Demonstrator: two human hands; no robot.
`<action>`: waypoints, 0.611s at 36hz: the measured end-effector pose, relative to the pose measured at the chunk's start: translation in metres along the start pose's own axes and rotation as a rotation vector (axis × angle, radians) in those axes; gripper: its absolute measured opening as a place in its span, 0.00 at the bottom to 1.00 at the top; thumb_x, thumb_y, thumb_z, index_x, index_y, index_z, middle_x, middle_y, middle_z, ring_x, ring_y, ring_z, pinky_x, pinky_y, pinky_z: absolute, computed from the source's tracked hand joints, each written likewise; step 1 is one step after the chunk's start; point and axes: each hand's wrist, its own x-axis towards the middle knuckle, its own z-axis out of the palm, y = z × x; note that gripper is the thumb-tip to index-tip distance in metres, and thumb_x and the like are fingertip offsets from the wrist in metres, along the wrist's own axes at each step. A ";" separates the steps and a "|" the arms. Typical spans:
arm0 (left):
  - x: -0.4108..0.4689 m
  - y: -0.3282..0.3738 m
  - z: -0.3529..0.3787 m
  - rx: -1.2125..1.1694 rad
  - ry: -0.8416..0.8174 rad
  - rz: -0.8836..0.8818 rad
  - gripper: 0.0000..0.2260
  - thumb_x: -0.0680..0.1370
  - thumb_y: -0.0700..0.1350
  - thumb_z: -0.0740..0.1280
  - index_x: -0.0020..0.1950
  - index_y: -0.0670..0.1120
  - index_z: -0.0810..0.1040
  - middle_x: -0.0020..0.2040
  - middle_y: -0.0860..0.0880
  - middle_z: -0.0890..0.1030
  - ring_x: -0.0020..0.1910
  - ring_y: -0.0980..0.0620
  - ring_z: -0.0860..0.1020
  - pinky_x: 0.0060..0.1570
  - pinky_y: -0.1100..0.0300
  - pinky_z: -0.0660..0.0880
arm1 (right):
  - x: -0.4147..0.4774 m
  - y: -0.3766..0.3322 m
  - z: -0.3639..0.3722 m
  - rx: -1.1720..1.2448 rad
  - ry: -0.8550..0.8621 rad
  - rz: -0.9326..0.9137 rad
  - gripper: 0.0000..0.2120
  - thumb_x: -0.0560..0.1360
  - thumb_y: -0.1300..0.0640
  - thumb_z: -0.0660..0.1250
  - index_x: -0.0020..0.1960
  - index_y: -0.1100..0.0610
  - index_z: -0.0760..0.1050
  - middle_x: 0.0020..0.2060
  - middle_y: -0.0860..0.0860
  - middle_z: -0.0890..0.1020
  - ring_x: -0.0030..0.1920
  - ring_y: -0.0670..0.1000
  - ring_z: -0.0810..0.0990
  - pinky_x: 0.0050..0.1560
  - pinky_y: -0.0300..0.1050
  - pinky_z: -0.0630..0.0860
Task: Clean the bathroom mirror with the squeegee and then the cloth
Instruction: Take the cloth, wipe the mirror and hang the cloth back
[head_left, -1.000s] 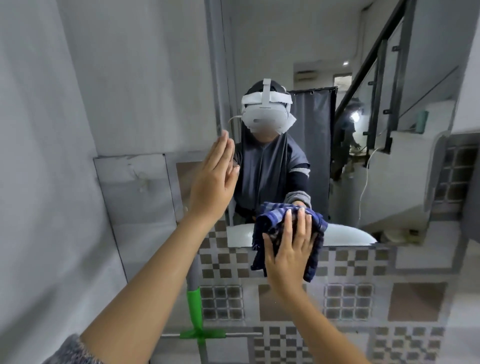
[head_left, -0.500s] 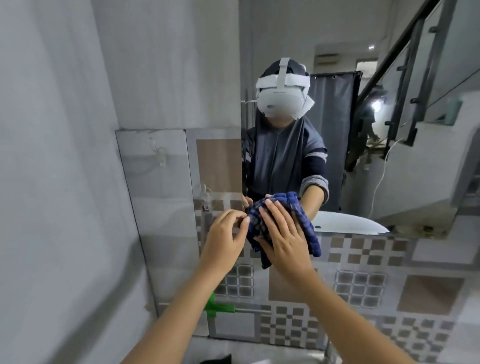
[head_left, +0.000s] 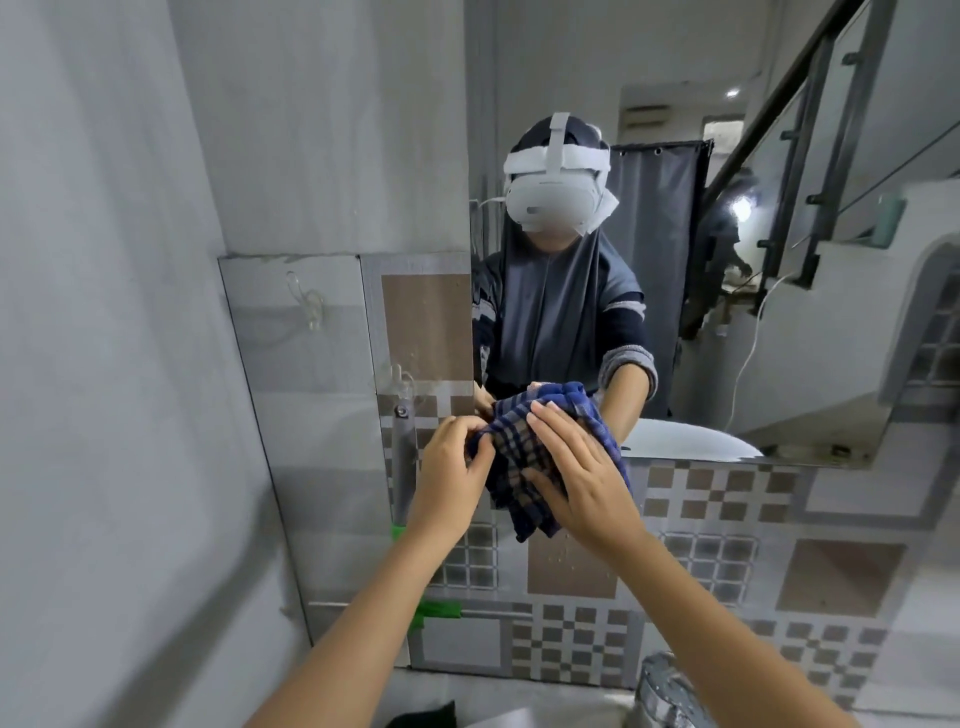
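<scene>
cloth (head_left: 540, 457): dark blue with a tan and white check, woven, soft and bunched into thick folds; a loose corner hangs down at 6 o'clock of the bundle. it sits against the lower left corner of the mirror (head_left: 675, 260), overlapping the glass edge and the tiled wall (head_left: 727, 561) below.

right hand (head_left: 582, 483): flat on the cloth, palm forward, fingers spread and pointing toward 11 o'clock, thumb out at 9 o'clock across the folds. it presses the fabric against the surface, not gripping it. forearm bare, running down to 5 o'clock.

left hand (head_left: 449, 467): at 9 o'clock of the cloth, fingers curled, thumb and fingertips pinching the cloth's left edge. forearm bare, running down to 7 o'clock.

squeegee (head_left: 402, 467): upright against the wall at 9 o'clock of the left hand, just beside it and partly hidden by the wrist. grey tube handle, bright green plastic lower down, with a green cross piece visible near 6 o'clock of the left forearm. cannot tell whether the hand touches it.

mirror: frameless, flat, reflecting the person, both hands and the cloth. wall tiles glossy, grey, white and brown, in checker and grid patterns, with water drops on the brown tile under the cloth. chrome tap (head_left: 665, 691) at the bottom edge, rounded and wet.
</scene>
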 end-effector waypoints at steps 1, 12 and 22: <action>0.000 0.002 0.000 -0.003 0.022 0.004 0.05 0.77 0.40 0.63 0.51 0.42 0.76 0.47 0.48 0.79 0.46 0.53 0.76 0.47 0.62 0.74 | -0.002 0.000 -0.001 0.008 0.014 0.012 0.23 0.77 0.55 0.62 0.70 0.59 0.64 0.69 0.53 0.69 0.72 0.48 0.61 0.73 0.45 0.59; 0.000 0.051 -0.009 -0.091 0.063 0.208 0.05 0.77 0.39 0.64 0.51 0.42 0.77 0.48 0.48 0.78 0.48 0.56 0.75 0.50 0.69 0.71 | -0.013 -0.021 -0.015 0.215 0.409 0.403 0.18 0.76 0.57 0.62 0.65 0.58 0.66 0.62 0.56 0.71 0.65 0.49 0.67 0.70 0.39 0.62; -0.014 0.068 -0.039 -0.072 0.130 0.225 0.05 0.76 0.37 0.65 0.50 0.42 0.78 0.46 0.48 0.79 0.46 0.57 0.76 0.49 0.67 0.73 | -0.014 -0.042 -0.041 0.352 0.441 0.602 0.17 0.69 0.59 0.73 0.55 0.61 0.74 0.50 0.54 0.76 0.49 0.42 0.72 0.51 0.36 0.74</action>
